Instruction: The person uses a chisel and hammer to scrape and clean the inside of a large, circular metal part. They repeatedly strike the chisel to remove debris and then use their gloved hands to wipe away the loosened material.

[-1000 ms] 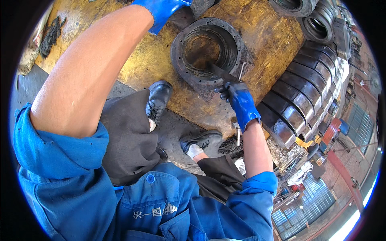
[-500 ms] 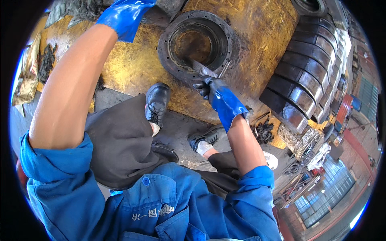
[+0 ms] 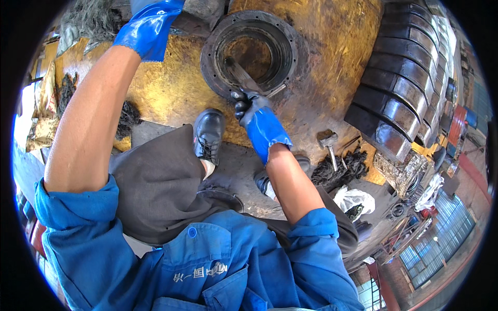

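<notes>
My right hand (image 3: 255, 115), in a blue glove with dark, stained fingers, is closed around a flat metal blade (image 3: 241, 75). The blade slants across the near rim of a round flanged metal housing (image 3: 210, 70) and reaches into its bore. A short metal rod (image 3: 277, 91) sticks out on the right side of the same hand; whether I grip it too is unclear. My left hand (image 3: 150, 28), also in a blue glove, is raised at the upper left. The picture's top edge cuts off its fingers, so what it holds or touches is hidden.
The housing sits on a worn yellow metal surface (image 3: 171, 85). Stacked curved metal segments (image 3: 397, 83) stand at the right. A hammer-like tool (image 3: 330, 147) lies near dark rags (image 3: 340, 168) and a white plastic bag (image 3: 358, 199). Grey fibrous rags (image 3: 88, 23) lie at the far left.
My right hand has moved left along the near rim, and the blade reaches farther into the bore. The rod has tilted flatter. The view has shifted slightly.
</notes>
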`<state>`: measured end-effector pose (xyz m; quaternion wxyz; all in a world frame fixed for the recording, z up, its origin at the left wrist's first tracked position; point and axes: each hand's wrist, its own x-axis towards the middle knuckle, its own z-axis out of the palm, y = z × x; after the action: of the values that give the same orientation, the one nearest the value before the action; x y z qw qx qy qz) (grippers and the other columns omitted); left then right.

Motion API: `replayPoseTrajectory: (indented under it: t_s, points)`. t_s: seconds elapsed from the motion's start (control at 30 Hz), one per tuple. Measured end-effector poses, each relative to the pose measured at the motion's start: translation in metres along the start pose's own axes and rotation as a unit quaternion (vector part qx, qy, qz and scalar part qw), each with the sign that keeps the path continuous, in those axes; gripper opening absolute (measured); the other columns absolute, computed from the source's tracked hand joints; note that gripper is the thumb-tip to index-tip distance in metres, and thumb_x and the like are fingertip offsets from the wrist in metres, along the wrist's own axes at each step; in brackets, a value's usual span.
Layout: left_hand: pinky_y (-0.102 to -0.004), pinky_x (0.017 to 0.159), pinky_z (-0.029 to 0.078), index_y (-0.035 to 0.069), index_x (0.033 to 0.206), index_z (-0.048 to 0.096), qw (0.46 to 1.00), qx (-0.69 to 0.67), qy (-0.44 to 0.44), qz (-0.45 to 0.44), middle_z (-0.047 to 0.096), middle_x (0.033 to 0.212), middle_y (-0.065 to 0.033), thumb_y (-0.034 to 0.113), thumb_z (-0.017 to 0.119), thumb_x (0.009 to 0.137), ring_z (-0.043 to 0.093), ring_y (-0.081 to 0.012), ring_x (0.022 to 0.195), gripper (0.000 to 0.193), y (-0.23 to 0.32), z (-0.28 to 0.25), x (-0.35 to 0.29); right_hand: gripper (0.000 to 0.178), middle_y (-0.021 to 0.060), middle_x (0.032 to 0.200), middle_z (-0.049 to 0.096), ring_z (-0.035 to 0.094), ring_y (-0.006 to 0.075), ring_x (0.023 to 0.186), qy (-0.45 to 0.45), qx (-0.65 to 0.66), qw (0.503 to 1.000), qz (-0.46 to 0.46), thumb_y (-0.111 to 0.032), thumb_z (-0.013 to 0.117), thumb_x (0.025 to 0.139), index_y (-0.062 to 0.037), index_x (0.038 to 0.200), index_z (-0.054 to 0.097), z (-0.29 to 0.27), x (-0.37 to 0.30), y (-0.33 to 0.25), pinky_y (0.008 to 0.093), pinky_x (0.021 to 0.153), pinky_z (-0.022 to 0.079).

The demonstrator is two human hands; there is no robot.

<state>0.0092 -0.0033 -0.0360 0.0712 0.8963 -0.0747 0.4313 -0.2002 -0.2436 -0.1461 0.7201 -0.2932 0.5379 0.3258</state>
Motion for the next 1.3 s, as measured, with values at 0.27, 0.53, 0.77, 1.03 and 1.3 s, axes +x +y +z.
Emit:
replayPoseTrajectory:
  t_s: [0.27, 0.53, 0.77, 1.03, 1.3]
  points:
    - [-0.0462, 0.086, 0.054, 0.005, 0.103, 0.072, 0.999, -0.039, -0.016, -0.013, 0.072, 0.102, -0.0183, 0.027, 0.055, 0.098, 0.068, -0.0370, 0.094, 0.028, 0.011, 0.000, 0.003, 0.020, -0.0018, 0.081, 0.071, 0.049, 0.0114, 0.054, -0.019, 0.145, 0.989, -0.016, -0.023, 0.048, 0.101, -0.0152, 0.095, 0.065, 0.028, 0.020, -0.005, 0.0310, 0.050, 0.032]
    - [-0.0455, 0.086, 0.055, 0.007, 0.106, 0.072, 1.000, -0.012, -0.015, -0.021, 0.072, 0.103, -0.0187, 0.028, 0.056, 0.098, 0.069, -0.0362, 0.095, 0.028, 0.006, 0.000, 0.000, 0.013, -0.0009, 0.092, 0.074, 0.052, 0.0113, 0.058, -0.054, 0.170, 0.984, -0.009, -0.029, 0.060, 0.099, -0.0180, 0.104, 0.066, 0.009, 0.018, -0.026, 0.0305, 0.051, 0.035]
    - [-0.0469, 0.084, 0.055, 0.007, 0.105, 0.072, 0.999, -0.037, -0.010, -0.023, 0.072, 0.101, -0.0184, 0.027, 0.055, 0.099, 0.069, -0.0372, 0.093, 0.027, 0.013, -0.004, 0.006, 0.018, 0.0019, 0.093, 0.072, 0.052, 0.0135, 0.059, -0.136, 0.131, 0.982, 0.026, -0.030, 0.056, 0.100, -0.0206, 0.114, 0.063, -0.046, -0.006, -0.051, 0.0321, 0.051, 0.034]
    - [-0.0495, 0.080, 0.054, 0.007, 0.097, 0.071, 0.989, -0.007, -0.113, -0.091, 0.072, 0.097, -0.0186, 0.030, 0.054, 0.098, 0.068, -0.0387, 0.087, 0.029, 0.009, -0.021, 0.010, 0.017, 0.0007, 0.073, 0.062, 0.045, 0.0108, 0.047, -0.031, 0.013, 0.990, -0.137, -0.027, 0.060, 0.097, -0.0111, 0.092, 0.058, -0.123, -0.165, -0.117, 0.0275, 0.042, 0.033]
    - [-0.0456, 0.095, 0.052, 0.008, 0.117, 0.069, 0.991, -0.005, -0.132, -0.036, 0.070, 0.116, -0.0157, 0.041, 0.046, 0.102, 0.066, -0.0377, 0.106, 0.043, 0.000, 0.003, 0.003, 0.037, 0.0030, 0.069, 0.058, 0.045, 0.0134, 0.045, 0.009, 0.042, 0.937, -0.347, -0.039, 0.056, 0.101, -0.0047, 0.088, 0.061, -0.318, -0.342, -0.161, 0.0285, 0.043, 0.034]
